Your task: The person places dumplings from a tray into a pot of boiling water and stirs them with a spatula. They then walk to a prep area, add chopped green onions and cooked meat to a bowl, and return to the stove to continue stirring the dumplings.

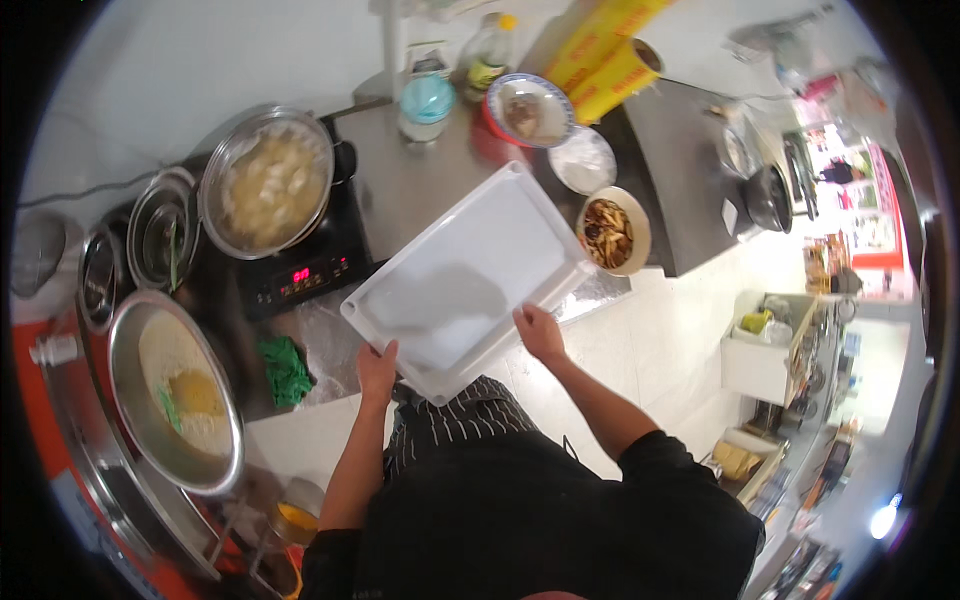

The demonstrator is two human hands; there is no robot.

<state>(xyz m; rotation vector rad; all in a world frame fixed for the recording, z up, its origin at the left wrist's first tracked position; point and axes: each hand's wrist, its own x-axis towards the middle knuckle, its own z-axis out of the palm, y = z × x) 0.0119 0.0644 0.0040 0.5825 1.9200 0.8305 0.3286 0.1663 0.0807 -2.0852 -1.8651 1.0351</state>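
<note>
A shallow white rectangular tray (455, 275) slants across the middle of the view, with nothing lying in it. My left hand (377, 372) grips its near left edge, thumb up along the rim. Farther right, my right hand (539, 332) is closed on the near long edge. Past the tray's far right end stand a cream bowl of brown sliced food (612, 236) and a small bowl of white powder (583, 160). Under the tray, part of the steel counter (400, 200) is hidden.
At left, a pot of pale pieces in liquid (270, 185) sits on a black induction cooker (305, 280). Nearer are a large steel basin (235, 440) and a green cloth (285, 370). A blue-lidded jar (427, 105), a patterned bowl (495, 110) and yellow film rolls (605, 85) line the back.
</note>
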